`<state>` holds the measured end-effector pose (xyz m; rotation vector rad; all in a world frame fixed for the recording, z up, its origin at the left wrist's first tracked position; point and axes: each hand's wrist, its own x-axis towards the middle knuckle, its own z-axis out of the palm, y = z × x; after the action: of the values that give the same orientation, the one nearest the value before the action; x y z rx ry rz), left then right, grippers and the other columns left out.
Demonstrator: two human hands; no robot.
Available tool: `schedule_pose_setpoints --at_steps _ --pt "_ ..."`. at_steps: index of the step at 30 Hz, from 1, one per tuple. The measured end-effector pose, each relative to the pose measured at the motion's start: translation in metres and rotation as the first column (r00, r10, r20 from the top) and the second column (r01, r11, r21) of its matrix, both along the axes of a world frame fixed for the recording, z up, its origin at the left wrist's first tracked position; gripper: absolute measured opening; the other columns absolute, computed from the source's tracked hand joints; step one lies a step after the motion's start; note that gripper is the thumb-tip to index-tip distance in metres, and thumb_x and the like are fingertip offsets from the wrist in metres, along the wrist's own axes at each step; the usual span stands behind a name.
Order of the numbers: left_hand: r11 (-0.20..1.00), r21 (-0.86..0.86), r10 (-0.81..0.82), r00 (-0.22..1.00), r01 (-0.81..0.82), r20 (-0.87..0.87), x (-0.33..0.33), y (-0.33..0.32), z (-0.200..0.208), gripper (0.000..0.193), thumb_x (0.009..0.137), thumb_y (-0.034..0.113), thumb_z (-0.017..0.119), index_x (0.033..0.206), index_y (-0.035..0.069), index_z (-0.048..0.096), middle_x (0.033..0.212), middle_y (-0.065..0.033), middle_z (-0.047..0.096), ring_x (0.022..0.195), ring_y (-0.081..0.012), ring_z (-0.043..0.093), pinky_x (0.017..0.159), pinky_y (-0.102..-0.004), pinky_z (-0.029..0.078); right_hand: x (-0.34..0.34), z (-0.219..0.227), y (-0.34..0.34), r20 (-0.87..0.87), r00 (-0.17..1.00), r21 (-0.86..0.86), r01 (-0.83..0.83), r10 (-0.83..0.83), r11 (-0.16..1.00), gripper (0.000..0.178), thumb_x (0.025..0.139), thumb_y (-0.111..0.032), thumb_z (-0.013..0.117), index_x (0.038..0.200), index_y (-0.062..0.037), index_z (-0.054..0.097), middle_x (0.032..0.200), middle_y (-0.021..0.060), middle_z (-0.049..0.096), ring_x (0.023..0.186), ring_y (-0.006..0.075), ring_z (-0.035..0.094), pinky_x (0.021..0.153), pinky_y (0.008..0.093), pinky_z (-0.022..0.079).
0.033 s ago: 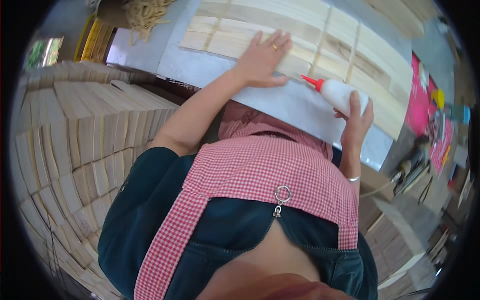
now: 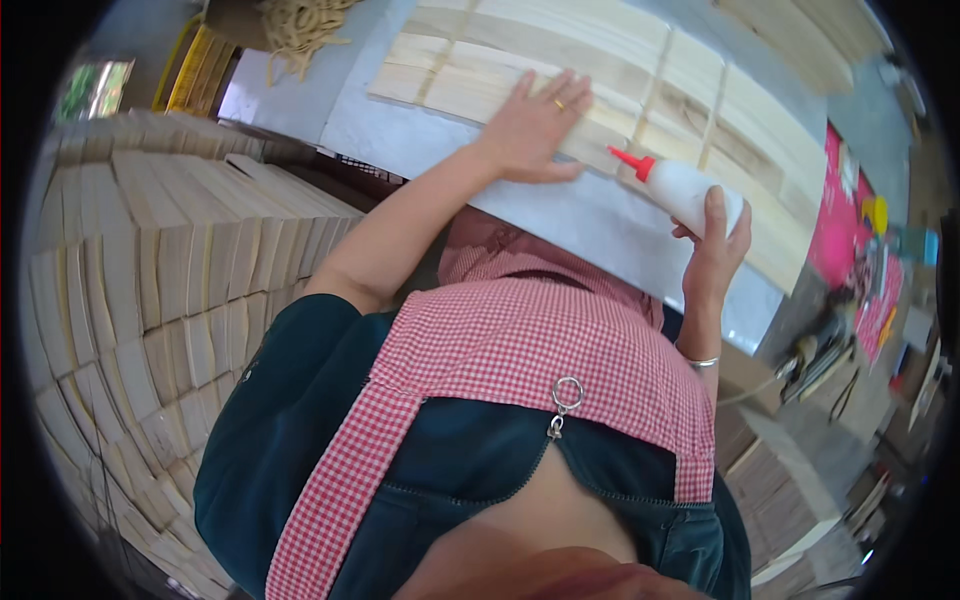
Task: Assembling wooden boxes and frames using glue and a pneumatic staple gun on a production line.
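My left hand (image 2: pixel 537 128) lies flat with its fingers spread on pale wooden boards (image 2: pixel 470 92), its thumb near their close edge. A ring is on one finger. In my right hand (image 2: pixel 718 238) is a white squeeze bottle (image 2: pixel 690 190) with a red nozzle (image 2: pixel 630 160). The bottle is tilted, its nozzle pointing left toward the near edge of the boards, close to my left thumb. Whether the tip touches the wood, I cannot tell. Several narrow yellowish bands (image 2: pixel 655 85) cross the boards.
The boards rest on a grey-white tabletop (image 2: pixel 375 135). Tall stacks of wood pieces (image 2: pixel 190 215) stand to my left. A heap of tan strips (image 2: pixel 300 35) lies at the far left of the table. More stacked wood (image 2: pixel 785 480) and a pink cloth (image 2: pixel 835 225) are on the right.
The view has shifted slightly. My left hand stays on the boards, and the bottle in my right hand keeps nearly the same place and tilt.
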<state>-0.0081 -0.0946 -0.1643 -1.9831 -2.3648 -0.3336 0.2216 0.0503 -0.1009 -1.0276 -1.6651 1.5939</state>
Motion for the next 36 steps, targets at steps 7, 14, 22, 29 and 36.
schedule_pose_setpoints --at_steps 7,14,22,29,36 --pt "0.983 0.101 0.144 0.984 -0.155 0.107 0.037 -0.028 0.009 0.078 0.090 0.047 0.061 0.152 0.005 0.039 0.164 -0.0176 0.030 0.154 -0.0390 0.019 0.122 -0.0609 0.017 -0.136 0.013 0.013 -0.210 0.958 0.160 -0.163 0.195 0.974 0.050 0.096 -0.024 0.071 0.125 0.0067 0.045 0.112 0.0209 0.058 0.076 0.0226 0.067 0.062 0.0279 0.057" --pt "0.977 0.045 0.186 0.939 -0.207 0.290 0.044 -0.034 0.006 0.077 0.095 0.049 0.057 0.156 0.008 0.036 0.167 -0.0169 0.025 0.155 -0.0406 0.016 0.121 -0.0622 0.016 -0.276 -0.021 0.018 -0.187 0.977 -0.006 -0.104 0.101 0.995 0.058 0.095 -0.032 0.070 0.122 0.0107 0.041 0.103 0.0219 0.059 0.058 0.0196 0.067 0.051 0.0259 0.056" --pt "0.974 0.104 0.162 0.941 -0.201 0.298 0.042 -0.032 0.005 0.071 0.095 0.047 0.059 0.149 0.003 0.044 0.163 -0.0218 0.030 0.154 -0.0423 0.019 0.121 -0.0625 0.017 -0.330 -0.033 0.017 -0.053 0.999 0.079 -0.006 0.010 0.997 0.058 0.094 -0.032 0.069 0.121 0.0118 0.041 0.100 0.0228 0.060 0.055 0.0215 0.066 0.049 0.0290 0.056" --pt "0.973 0.109 0.165 0.943 -0.204 0.290 0.041 -0.034 0.008 0.070 0.096 0.047 0.057 0.148 0.001 0.045 0.162 -0.0233 0.030 0.154 -0.0426 0.019 0.121 -0.0611 0.017 -0.316 -0.022 0.003 0.016 0.999 0.044 -0.046 0.045 0.998 0.059 0.094 -0.033 0.069 0.121 0.0113 0.042 0.102 0.0222 0.060 0.054 0.0186 0.067 0.049 0.0264 0.055" --pt "0.971 0.117 0.166 0.942 -0.207 0.293 0.040 -0.037 0.005 0.065 0.097 0.045 0.055 0.144 0.001 0.049 0.158 -0.0234 0.037 0.152 -0.0434 0.021 0.121 -0.0626 0.017 -0.279 -0.015 -0.033 0.047 0.994 0.010 -0.095 0.094 0.995 0.054 0.095 -0.029 0.069 0.121 0.0112 0.044 0.099 0.0214 0.061 0.054 0.0183 0.066 0.048 0.0262 0.055"
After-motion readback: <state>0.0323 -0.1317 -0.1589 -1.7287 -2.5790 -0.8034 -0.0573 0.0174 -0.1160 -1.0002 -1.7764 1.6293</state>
